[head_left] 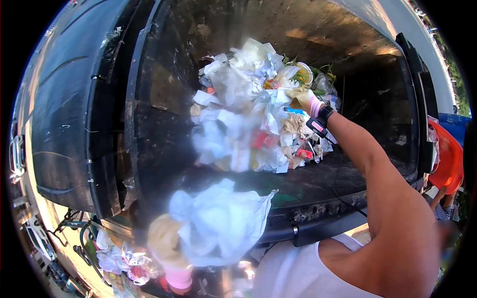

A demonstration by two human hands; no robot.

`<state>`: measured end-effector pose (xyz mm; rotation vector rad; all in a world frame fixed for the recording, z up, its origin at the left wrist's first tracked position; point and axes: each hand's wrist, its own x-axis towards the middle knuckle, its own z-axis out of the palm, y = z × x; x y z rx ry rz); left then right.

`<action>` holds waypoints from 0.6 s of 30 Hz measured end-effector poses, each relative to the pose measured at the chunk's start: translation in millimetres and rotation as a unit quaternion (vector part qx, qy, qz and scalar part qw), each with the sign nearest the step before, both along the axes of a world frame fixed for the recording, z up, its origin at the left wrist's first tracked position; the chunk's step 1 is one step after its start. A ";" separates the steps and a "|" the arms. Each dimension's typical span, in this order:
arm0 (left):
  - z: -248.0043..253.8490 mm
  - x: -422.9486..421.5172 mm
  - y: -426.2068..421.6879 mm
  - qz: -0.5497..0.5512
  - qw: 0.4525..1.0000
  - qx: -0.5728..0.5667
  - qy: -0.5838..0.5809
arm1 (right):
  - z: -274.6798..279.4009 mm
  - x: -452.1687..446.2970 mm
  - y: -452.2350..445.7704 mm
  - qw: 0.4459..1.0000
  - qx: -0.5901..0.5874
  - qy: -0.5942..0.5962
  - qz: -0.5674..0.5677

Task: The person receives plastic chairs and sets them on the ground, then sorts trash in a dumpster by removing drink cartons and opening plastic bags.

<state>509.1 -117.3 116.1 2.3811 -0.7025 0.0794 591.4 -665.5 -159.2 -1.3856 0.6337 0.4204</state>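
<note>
My left hand (166, 239), in a tan glove with a pink cuff, is low in front of the bin, its fingers closed on a pale white plastic bag (223, 223). The lens haze blurs both. Inside the black bin (377, 129) lies a heap of waste (233, 119): crumpled white paper, plastic film, bits of red and green leaves. My right hand (302, 98), also gloved, reaches to the right side of the heap beside a round yellowish-white container (304, 74). Its fingers blend into the waste, so their grip is hidden. A dark band (324, 115) circles that wrist.
Another dark bin (64, 119) stands at left. Bagged rubbish (119, 260) sits at lower left near a bicycle-like frame (84, 228). On the right, another person's hands (444, 196) touch an orange-red tub (444, 154), with a blue container (454, 126) behind. A thin cable (335, 184) hangs over the bin's front.
</note>
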 end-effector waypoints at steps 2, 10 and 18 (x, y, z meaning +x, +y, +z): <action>0.7 -0.7 -1.4 0.004 1.000 0.008 0.000 | 25.0 18.3 0.5 0.998 0.054 0.000 -0.033; 10.2 -0.8 -8.6 0.016 0.999 0.014 0.028 | 58.5 -0.1 62.6 0.858 -0.451 -0.074 0.234; 7.0 -4.0 -1.7 0.003 0.998 0.013 0.064 | 34.5 -31.2 -63.1 0.809 -0.531 0.087 0.238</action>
